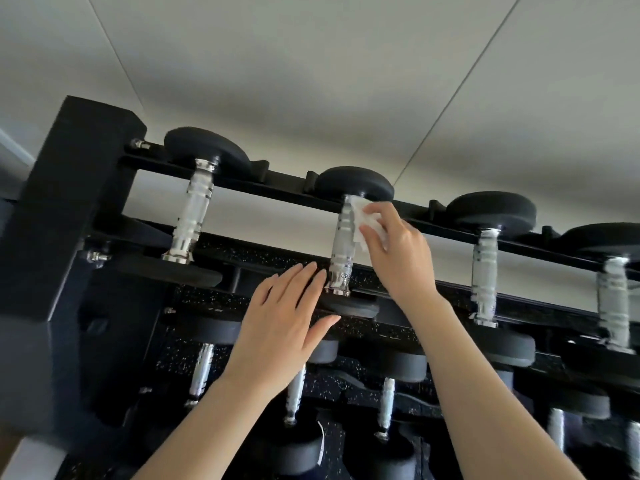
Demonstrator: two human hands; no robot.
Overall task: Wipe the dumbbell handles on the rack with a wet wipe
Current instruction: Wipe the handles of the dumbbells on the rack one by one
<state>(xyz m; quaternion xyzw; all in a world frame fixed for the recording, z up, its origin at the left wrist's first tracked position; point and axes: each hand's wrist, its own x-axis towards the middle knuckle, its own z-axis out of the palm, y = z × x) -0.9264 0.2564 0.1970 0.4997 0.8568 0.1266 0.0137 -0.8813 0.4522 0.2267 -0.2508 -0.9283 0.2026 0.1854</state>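
Note:
A black dumbbell rack point(83, 188) holds a top row of dumbbells with chrome handles. My right hand point(398, 251) pinches a white wet wipe point(363, 220) and presses it against the upper end of the second dumbbell's handle point(341, 251). My left hand point(287, 323) lies with straight fingers on that dumbbell's near black head point(353, 308), fingertips next to the handle's lower collar. The first dumbbell's handle point(192, 209) stands to the left, a third handle point(485, 271) and a blurred fourth handle point(614, 299) to the right.
A lower tier carries several more dumbbells point(384, 407) with chrome handles, below my forearms. The rack's thick black upright fills the left side. A pale wall point(311, 81) rises behind the rack. Speckled black flooring shows between the rails.

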